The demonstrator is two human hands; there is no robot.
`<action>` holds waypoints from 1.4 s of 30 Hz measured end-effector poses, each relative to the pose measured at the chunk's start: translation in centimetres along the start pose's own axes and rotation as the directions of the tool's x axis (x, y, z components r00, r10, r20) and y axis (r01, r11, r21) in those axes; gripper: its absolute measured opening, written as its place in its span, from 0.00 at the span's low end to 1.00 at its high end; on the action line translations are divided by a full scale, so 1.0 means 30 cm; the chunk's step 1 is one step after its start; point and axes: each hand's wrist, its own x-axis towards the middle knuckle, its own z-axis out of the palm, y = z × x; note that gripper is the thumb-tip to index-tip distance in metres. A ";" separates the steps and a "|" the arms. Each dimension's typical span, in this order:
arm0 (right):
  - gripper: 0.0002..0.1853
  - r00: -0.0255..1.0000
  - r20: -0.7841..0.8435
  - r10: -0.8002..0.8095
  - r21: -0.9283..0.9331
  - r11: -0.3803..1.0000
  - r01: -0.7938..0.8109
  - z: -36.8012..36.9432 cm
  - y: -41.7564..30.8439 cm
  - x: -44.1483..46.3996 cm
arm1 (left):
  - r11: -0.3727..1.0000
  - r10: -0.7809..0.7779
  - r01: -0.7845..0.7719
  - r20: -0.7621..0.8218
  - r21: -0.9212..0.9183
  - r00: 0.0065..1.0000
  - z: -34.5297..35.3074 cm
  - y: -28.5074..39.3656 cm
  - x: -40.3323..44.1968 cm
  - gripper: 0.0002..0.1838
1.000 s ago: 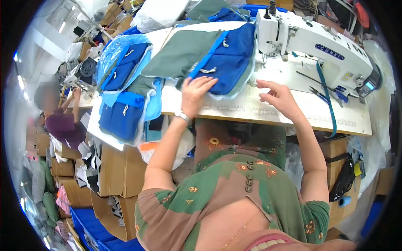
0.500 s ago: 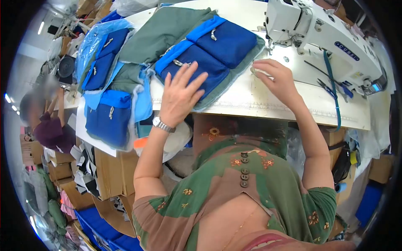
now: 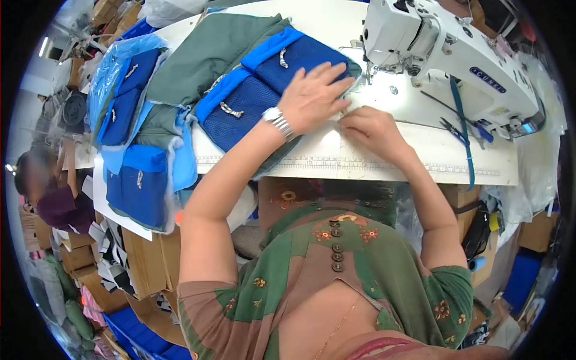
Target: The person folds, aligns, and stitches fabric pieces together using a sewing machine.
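Observation:
My left hand (image 3: 315, 99), with a metal wristwatch (image 3: 276, 122) on its wrist, lies flat with fingers spread over the right part of a blue mesh pocket panel (image 3: 240, 117). The panel has bright blue bands, speckled cord loops and grey-green fabric around it. Close by, my right hand (image 3: 378, 132) is closed, thumb and fingers pinched together beside the panel's right edge. Whatever sits between those fingertips is hidden. Just beyond both hands stands the white sewing machine (image 3: 444, 54), its needle area near the panel's upper right corner.
Grey-green fabric (image 3: 207, 57) and more blue pocket pieces (image 3: 138, 180) lie at the left. Snips (image 3: 453, 129), a screwdriver (image 3: 483, 133) and a teal strap (image 3: 461, 120) are at the right. A ruler strip (image 3: 336, 162) runs along the table front. Another person (image 3: 60, 207) sits far left.
My left hand has slid right across the panel toward my right hand. My right hand's fingers have drawn together into a pinch. The whole view has shifted slightly.

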 end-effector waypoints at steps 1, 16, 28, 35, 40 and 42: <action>0.07 1.000 0.008 -0.005 -0.006 1.000 0.005 -0.017 -0.011 -0.015 | 0.999 -0.025 0.022 0.085 0.046 0.996 0.058 -0.003 0.005 0.24; 0.13 0.994 -0.065 -0.085 -0.320 0.945 0.060 -0.031 -0.057 -0.171 | 0.984 -0.148 0.157 0.100 -0.088 0.984 -0.056 0.304 -0.315 0.21; 0.07 0.913 -0.171 0.371 0.118 0.927 -0.355 -0.040 -0.102 -0.187 | 0.991 -0.127 0.128 0.026 -0.026 0.992 -0.026 0.298 -0.354 0.16; 0.07 0.903 -0.048 0.426 0.362 0.850 -0.382 -0.015 -0.190 -0.217 | 0.980 -0.178 0.183 0.060 -0.083 0.982 -0.068 0.345 -0.459 0.16; 0.08 0.930 -0.050 0.363 0.389 0.865 -0.317 0.021 -0.157 -0.208 | 0.969 -0.241 0.235 -0.097 -0.069 0.966 0.005 0.441 -0.380 0.14; 0.09 0.944 0.000 0.329 0.401 0.865 -0.301 0.011 -0.140 -0.206 | 0.986 -0.169 0.167 -0.146 -0.024 0.975 0.026 0.427 -0.359 0.10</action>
